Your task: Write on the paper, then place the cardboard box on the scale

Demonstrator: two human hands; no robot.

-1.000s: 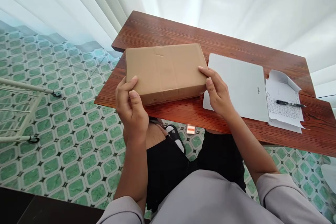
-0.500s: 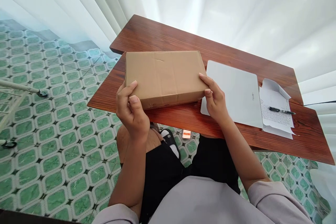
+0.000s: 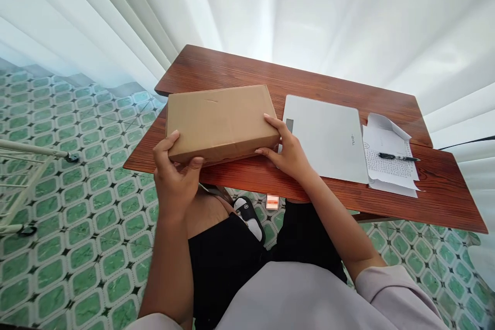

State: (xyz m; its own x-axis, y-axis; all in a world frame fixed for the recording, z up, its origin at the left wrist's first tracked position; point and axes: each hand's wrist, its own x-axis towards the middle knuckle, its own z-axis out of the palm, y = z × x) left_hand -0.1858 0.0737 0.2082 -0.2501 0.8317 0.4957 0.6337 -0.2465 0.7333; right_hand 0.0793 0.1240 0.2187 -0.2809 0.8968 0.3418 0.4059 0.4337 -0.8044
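Note:
A brown cardboard box (image 3: pixel 220 118) is held between my two hands at the left part of the dark red wooden table (image 3: pixel 240 179). My left hand (image 3: pixel 176 180) grips its near left corner, fingers on the left side and thumb by the front face. At the right end, my right hand (image 3: pixel 288 149) has its fingers on the top edge and its thumb at the lower front edge. The box appears at or just above the tabletop; its underside is hidden, so I cannot tell whether it rests fully there.
To the right lies a closed light grey laptop (image 3: pixel 325 136). Beside it are torn, written-on paper sheets (image 3: pixel 390 165) with a black pen (image 3: pixel 398 157) on top. A white wheeled rack (image 3: pixel 27 180) stands on the green tiled floor (image 3: pixel 85 237). White curtains (image 3: pixel 309 20) hang behind the table.
The box has moved left and down toward the tabletop with both hands on it. My right thumb has shifted from the top edge to the front lower edge. The view has moved slightly.

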